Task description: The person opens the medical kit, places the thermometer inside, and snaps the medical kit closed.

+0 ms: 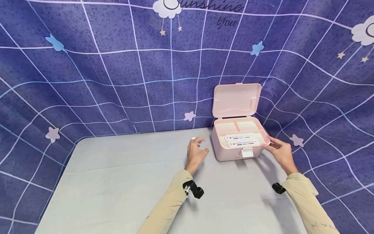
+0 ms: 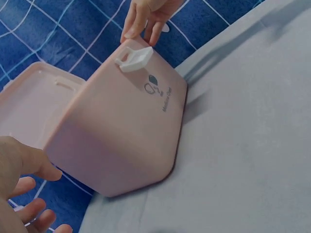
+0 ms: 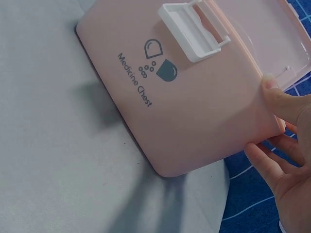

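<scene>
A pink medicine chest (image 1: pixel 233 155) stands at the table's back right, its lid (image 1: pixel 237 100) raised and its white latch (image 3: pixel 190 33) hanging off the front. Two white thermometers (image 1: pixel 240 137) lie side by side in the front compartment of its divided inside. My right hand (image 1: pixel 281 154) grips the chest's right front corner, thumb on the rim and fingers against the side. Left of the chest, apart from it, my left hand (image 1: pixel 195 153) holds its fingers loosely bent. A small white spot shows by its fingertips; I cannot tell what it is.
A grey-white cloth covers the table (image 1: pixel 122 182). Behind it and along the sides hangs a dark blue curtain (image 1: pixel 117 71) with a grid, stars and clouds. Each sleeve carries a black wrist mount (image 1: pixel 193 189).
</scene>
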`<state>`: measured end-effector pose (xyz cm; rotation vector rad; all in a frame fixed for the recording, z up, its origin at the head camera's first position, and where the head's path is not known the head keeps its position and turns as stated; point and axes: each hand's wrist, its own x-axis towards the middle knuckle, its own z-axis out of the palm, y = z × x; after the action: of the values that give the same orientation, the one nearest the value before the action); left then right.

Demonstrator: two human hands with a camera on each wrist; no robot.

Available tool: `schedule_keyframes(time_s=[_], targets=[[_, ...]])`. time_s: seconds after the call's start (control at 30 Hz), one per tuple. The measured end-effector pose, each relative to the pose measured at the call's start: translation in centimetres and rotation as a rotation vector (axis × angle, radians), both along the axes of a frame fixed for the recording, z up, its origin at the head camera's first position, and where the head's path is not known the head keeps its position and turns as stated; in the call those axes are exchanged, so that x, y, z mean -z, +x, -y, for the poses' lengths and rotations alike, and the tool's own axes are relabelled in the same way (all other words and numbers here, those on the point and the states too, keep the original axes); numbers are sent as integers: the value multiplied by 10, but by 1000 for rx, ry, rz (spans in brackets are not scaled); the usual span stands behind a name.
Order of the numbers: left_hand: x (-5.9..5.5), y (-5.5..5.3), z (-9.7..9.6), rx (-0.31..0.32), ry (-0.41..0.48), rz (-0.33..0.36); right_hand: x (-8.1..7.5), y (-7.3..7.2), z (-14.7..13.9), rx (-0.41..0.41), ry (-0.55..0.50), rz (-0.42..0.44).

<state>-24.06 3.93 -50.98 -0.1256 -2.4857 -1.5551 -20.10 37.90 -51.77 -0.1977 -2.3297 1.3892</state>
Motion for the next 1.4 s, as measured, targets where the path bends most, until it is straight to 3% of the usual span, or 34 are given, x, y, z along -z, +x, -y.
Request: schedule_keyframes(time_s=[0.33, 0.67, 0.77, 0.93, 1.0, 1.17, 1.23, 1.3, 1.4], targets=[[15, -3, 6, -69, -17, 58, -2, 1, -1, -8, -57, -10], [29, -3, 7, -101, -36, 111, -24, 14, 16, -38, -88, -1], [35, -5, 5, -120, -58, 130, -24, 14, 15, -47, -105, 2], [41, -9, 2, -138, -93, 156, 1, -1, -5, -51, -96, -14], [43, -10, 1, -140, -114, 154, 22, -14, -21, -52, -102, -33], [44, -13, 0, -154, -144, 135, 91, -54, -72, -54, -107, -123], [45, -14, -1, -165, -148, 137, 102, -59, -79, -53, -84, -133], [48, -14, -2, -172, -151, 153, 89, -51, -70, -58, -107, -107], [52, -13, -2, -173, -152, 186, 51, -28, -41, -60, -105, -61]])
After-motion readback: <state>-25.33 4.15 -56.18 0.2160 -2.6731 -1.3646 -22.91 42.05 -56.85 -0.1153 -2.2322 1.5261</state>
